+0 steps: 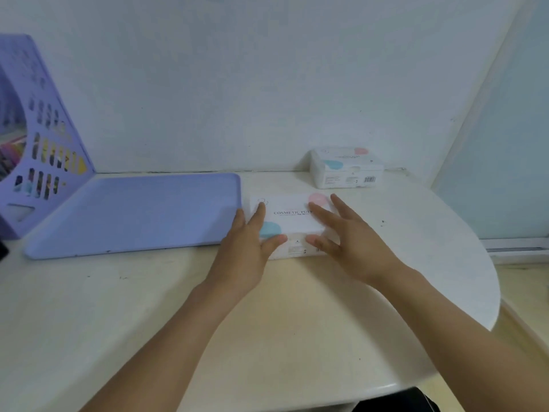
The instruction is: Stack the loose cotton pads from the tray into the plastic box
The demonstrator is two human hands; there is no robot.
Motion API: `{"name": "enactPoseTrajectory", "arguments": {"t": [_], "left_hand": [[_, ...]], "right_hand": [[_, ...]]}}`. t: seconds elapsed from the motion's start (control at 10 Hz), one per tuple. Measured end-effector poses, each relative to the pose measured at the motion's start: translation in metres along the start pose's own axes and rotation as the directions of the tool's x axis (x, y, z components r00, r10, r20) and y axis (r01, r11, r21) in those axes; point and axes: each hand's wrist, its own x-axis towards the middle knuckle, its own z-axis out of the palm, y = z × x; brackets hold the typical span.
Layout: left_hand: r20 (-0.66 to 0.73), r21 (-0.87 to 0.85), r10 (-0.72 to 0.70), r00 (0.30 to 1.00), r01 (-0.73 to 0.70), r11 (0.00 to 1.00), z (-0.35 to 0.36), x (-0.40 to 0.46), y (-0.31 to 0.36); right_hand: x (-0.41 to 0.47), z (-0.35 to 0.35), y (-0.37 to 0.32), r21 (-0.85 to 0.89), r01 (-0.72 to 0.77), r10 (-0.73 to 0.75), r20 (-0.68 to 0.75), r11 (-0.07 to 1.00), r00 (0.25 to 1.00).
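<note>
Both hands, left (248,248) and right (347,233), fingers spread on box (292,218); cream bench (148,307); lilac tray (133,212) left; white wall (267,84) far.

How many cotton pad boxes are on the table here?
2. One box lies beside the purple tray, with the left hand and right hand on it. The other box stands by the wall behind. None looks hidden.

White plastic box (292,221) lid shut, beside bare purple tray (133,212).
</note>
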Motion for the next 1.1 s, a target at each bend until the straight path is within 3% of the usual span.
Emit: {"name": "enactPoseTrajectory", "arguments": {"t": [0.1,0.4,0.6,0.7,0.9,1.0,1.1], "left_hand": [[0.006,0.069,0.043,0.999,-0.044,0.997,-0.004,0.013,-0.006],[-0.009,0.049,0.037,0.999,-0.037,0.998,-0.003,0.062,-0.016],[-0.172,-0.049,-0.007,0.985,-0.002,0.999,0.018,0.111,-0.013],[-0.201,0.113,0.063,0.978,-0.041,0.993,0.027,0.142,-0.012],[-0.082,0.198,0.131,0.988,-0.113,0.974,0.034,0.192,-0.025],[-0.020,0.147,0.125,0.992,-0.121,0.982,0.029,0.208,-0.026],[0.135,0.089,0.067,0.989,-0.080,0.993,0.017,0.213,-0.023]], "right_hand": [[0.010,0.007,-0.004,-0.152,0.039,-0.052,-0.081,0.988,0.995],[0.057,0.021,-0.002,-0.199,0.006,-0.017,-0.054,0.980,0.998],[0.120,0.024,-0.004,-0.411,0.045,-0.114,-0.146,0.911,0.983],[0.145,0.028,-0.007,-0.402,0.033,-0.115,-0.181,0.915,0.977],[0.192,0.037,0.018,-0.324,0.060,-0.124,-0.181,0.944,0.976],[0.203,0.038,0.029,-0.299,0.070,-0.119,-0.149,0.952,0.982],[0.206,0.030,0.030,-0.249,0.080,-0.095,-0.050,0.965,0.994]]}}
